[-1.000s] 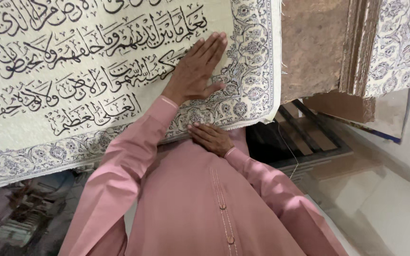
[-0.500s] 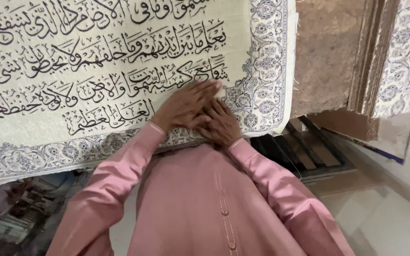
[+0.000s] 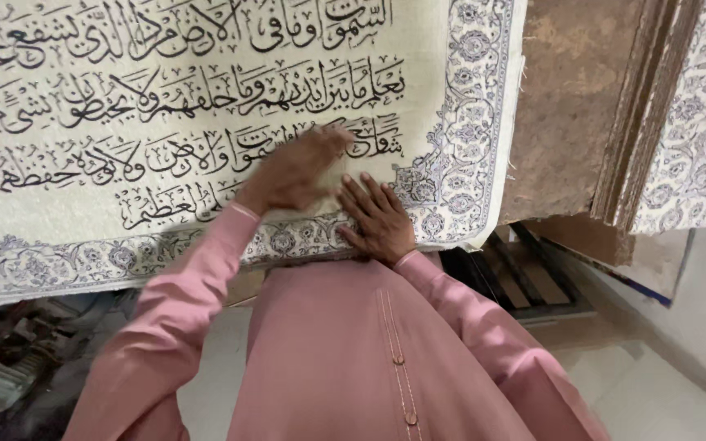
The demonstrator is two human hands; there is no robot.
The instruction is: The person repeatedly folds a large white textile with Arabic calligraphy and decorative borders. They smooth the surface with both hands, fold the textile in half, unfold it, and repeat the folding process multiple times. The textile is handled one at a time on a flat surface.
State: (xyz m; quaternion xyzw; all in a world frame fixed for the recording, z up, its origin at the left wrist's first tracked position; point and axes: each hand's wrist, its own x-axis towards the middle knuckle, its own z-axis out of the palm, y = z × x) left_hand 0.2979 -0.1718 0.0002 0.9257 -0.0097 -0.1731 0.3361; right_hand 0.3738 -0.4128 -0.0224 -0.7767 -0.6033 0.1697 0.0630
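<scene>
The person presses both hands on a large cream printed sheet (image 3: 206, 122) covered with black calligraphy and edged by a blue floral border (image 3: 459, 163). It lies across a worktop and fills the view from nine o'clock round to one o'clock. The right hand (image 3: 379, 219) lies flat on the lower border, fingers (image 3: 365, 196) spread wide and closed on nothing, pinning the sheet near its corner. The left hand (image 3: 296, 171), blurred with motion, rests open on the lettering just beside it at about eleven o'clock of the right; it grips nothing either.

The step in hand looks like smoothing the sheet flat onto its backing, one palm anchoring while the other sweeps. A further pass would call for even pressure toward the edge, so no crease gets trapped at the border.

A bare brown board (image 3: 569, 106) shows past the sheet's edge at one o'clock, with a stack of similar boards (image 3: 643, 122) and another bordered print (image 3: 700, 139) at two o'clock. Below lie a dark slatted pallet (image 3: 525, 278), pale floor tiles (image 3: 655, 392) at four o'clock, and clutter at eight o'clock, too dim to identify.
</scene>
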